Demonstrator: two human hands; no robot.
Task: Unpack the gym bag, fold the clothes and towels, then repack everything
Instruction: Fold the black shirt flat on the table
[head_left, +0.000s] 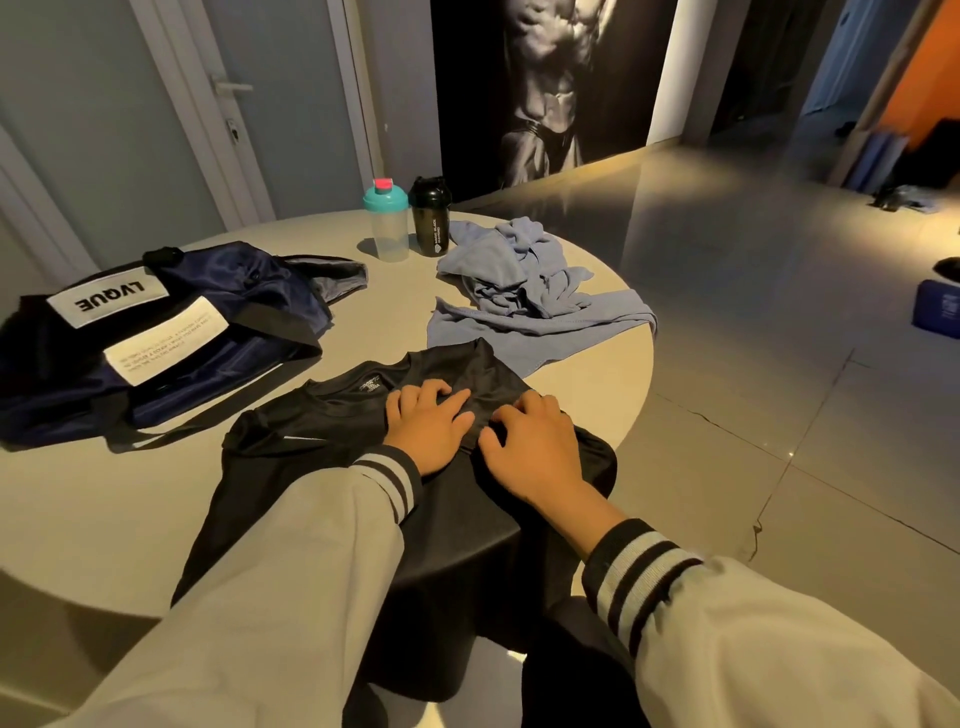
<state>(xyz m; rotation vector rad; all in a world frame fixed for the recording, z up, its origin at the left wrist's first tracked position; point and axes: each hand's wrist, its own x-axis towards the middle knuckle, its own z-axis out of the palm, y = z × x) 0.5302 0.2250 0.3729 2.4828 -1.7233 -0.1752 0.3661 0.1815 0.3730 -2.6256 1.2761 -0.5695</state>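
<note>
A black T-shirt (291, 467) lies spread on the round table (78, 509), its lower part hanging over the near edge. My left hand (426, 421) rests flat on the shirt just below the collar. My right hand (530, 441) sits beside it on the shirt's right side, fingers bent with their tips on the fabric. A crumpled light-blue towel (524, 296) lies behind the shirt at the right. The navy gym bag (156, 332) with white labels lies open at the left.
Two shaker bottles stand at the table's far side: a clear one with a teal lid (387, 221) and a black one (431, 215). A grey door (156, 104) and a dark wall poster (550, 83) stand behind. Tiled floor stretches to the right.
</note>
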